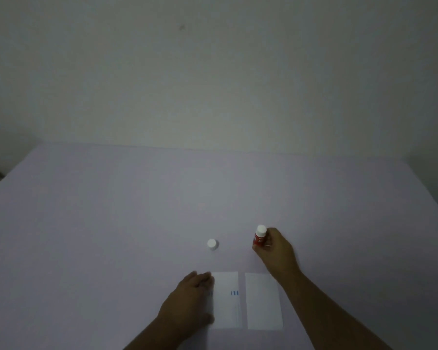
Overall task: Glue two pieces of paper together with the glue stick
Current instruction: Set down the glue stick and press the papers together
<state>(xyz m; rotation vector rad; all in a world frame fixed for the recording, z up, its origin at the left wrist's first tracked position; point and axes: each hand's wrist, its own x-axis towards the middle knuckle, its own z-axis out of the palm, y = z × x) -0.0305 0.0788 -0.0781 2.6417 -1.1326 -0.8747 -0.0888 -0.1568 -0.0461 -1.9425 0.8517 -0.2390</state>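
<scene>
While the two papers are lying apart, we are judging the gluing as not yet begun. The surface (111,236) is carrying the marked paper (226,299) and the plain paper (263,301) side by side. Our left hand (190,296) is pressing flat on the marked paper's edge; our right hand (276,248) is gripping the glue stick (259,236) upright beyond them. The cap (212,244) is sitting off, nearby.

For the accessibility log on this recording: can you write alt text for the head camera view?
A person's right hand holds a red glue stick upright on a pale table, its white cap standing apart to the left. The left hand rests flat on the left edge of one of two white paper pieces lying side by side.
</scene>
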